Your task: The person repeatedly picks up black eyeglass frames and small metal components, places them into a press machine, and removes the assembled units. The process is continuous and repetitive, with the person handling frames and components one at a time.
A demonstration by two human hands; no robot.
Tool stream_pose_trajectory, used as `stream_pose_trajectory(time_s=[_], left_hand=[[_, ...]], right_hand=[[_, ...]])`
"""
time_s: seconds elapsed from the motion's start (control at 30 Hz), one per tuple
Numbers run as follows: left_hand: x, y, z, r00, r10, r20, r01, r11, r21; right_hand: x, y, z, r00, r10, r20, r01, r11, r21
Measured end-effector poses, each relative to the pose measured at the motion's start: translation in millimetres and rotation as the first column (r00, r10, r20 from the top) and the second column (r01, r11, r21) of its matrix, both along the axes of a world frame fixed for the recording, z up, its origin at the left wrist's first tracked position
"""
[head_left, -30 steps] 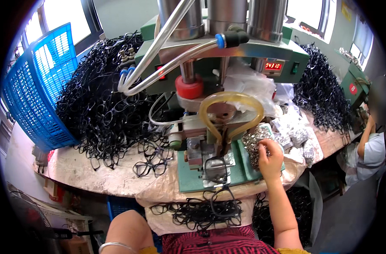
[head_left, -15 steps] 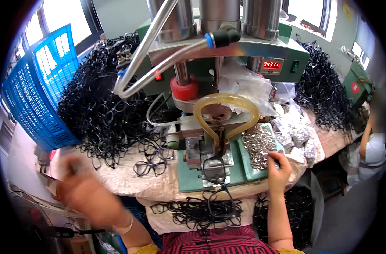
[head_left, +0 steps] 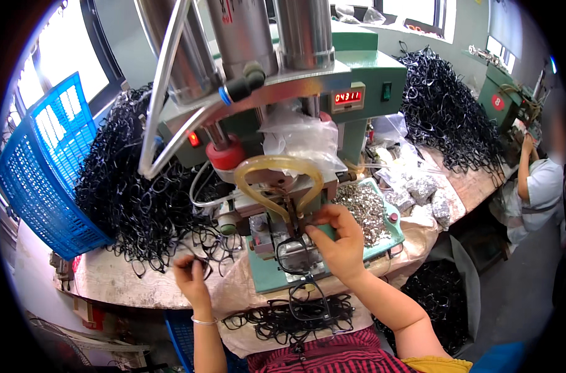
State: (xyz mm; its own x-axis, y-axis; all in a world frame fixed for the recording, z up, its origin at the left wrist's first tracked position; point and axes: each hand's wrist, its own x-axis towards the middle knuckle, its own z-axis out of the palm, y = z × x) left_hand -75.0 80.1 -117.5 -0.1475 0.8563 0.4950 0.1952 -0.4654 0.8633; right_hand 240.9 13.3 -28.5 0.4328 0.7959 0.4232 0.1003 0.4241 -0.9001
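Eyeglass frame (head_left: 306, 279), black and thin-rimmed, sits at the lower centre of the view, its upper rim at the metal fixture (head_left: 263, 237) of the green press (head_left: 308, 78) and its lower rim jutting out past the base, above the row of black frames (head_left: 264, 320) on the pale cloth (head_left: 236, 339). It seems turned endwise so that one rim at a time can meet the fixture while the other hangs free.

Just right of that upper rim is the right hand (head_left: 340, 245), thumb and forefinger drawn close together near the tooling; whether they pinch a small part or touch the rim, I cannot tell. Beside this hand, right of centre, the tray (head_left: 392, 235) of small shiny metal pieces (head_left: 360, 211) is probably placed there for a short reach.

Left of lower centre, the left hand (head_left: 193, 280) is well apart from the fixture, fingers curled by loose frames at the near side of the large black pile (head_left: 152, 199); I cannot tell whether they grip one. The pile likely stands there to suit this hand.
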Motion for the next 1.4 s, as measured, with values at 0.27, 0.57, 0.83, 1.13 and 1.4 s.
stream_pose_trajectory(time_s=[0.27, 0.57, 0.83, 1.13, 1.4], left_hand=[[118, -25, 169, 0.938, -0.32, -0.131, 0.343, 0.807, 0.481], [121, -51, 141, 0.758, -0.293, -0.583, 0.6, 0.665, 0.445], [136, -45, 123, 0.665, -0.344, -0.663, 0.688, 0.629, 0.362], [102, -80, 115, 0.702, -0.169, -0.692, 0.555, 0.74, 0.381], [-4, -42, 97, 0.735, 0.465, -0.493, -0.35, 0.883, 0.311]], right_hand=[[-13, -7, 20, 0.944, 0.159, -0.291, -0.175, 0.984, -0.028], [49, -20, 13, 0.761, -0.058, 0.646, 0.101, 0.994, -0.03], [103, -15, -60, 0.502, -0.325, 0.802, 0.539, 0.842, 0.005], [75, 26, -51, 0.277, -0.164, 0.947, 0.507, 0.862, 0.001], [104, -37, -70, 0.918, -0.373, -0.136, 0.353, 0.923, -0.154]])
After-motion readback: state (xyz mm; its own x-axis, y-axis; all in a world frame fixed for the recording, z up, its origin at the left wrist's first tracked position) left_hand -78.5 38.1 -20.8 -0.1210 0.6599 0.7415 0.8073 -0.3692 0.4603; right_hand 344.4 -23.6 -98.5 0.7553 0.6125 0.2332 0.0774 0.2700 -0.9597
